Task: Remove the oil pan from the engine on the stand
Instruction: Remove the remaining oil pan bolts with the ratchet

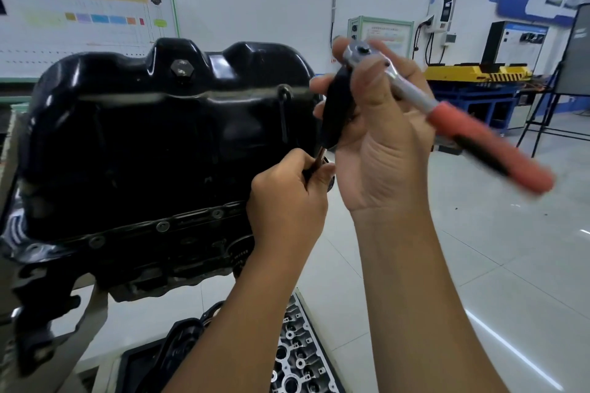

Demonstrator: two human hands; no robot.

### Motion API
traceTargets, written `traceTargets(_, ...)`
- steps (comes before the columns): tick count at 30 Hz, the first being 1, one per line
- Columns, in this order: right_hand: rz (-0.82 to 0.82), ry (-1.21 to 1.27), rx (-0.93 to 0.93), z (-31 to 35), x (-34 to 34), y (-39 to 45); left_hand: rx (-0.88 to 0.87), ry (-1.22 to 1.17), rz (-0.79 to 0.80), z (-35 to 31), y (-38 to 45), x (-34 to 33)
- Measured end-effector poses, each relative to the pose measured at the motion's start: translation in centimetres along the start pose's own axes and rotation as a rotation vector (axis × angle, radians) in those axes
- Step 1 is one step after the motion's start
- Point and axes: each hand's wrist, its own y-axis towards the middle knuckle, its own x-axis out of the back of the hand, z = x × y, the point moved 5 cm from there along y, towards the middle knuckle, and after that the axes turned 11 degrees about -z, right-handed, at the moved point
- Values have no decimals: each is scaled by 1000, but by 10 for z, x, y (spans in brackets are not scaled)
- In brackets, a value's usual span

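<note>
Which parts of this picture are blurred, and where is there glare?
Head view: the ratchet's orange handle is smeared by motion, the right hand less so; the oil pan is dark with small highlights; a bright streak glares on the floor; wide-angle bending tilts the edges.

Oil pan (153,124) glossy black painted metal; ratchet (415,89) bright metal, matt red handle; floor (479,265) glossy tile.

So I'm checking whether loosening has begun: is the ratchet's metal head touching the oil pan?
Apart. The head view shows the ratchet raised in the right hand, its metal head against the white wall, right of the oil pan.
</note>
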Motion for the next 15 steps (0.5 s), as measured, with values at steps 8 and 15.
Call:
traceTargets(8, -61, 76, -49, 3, 10, 9, -20, -55, 141, 2, 0, -4)
traceTargets(15, -64, 34, -56, -1, 10, 8, -30, -43, 22, -2, -2, -1)
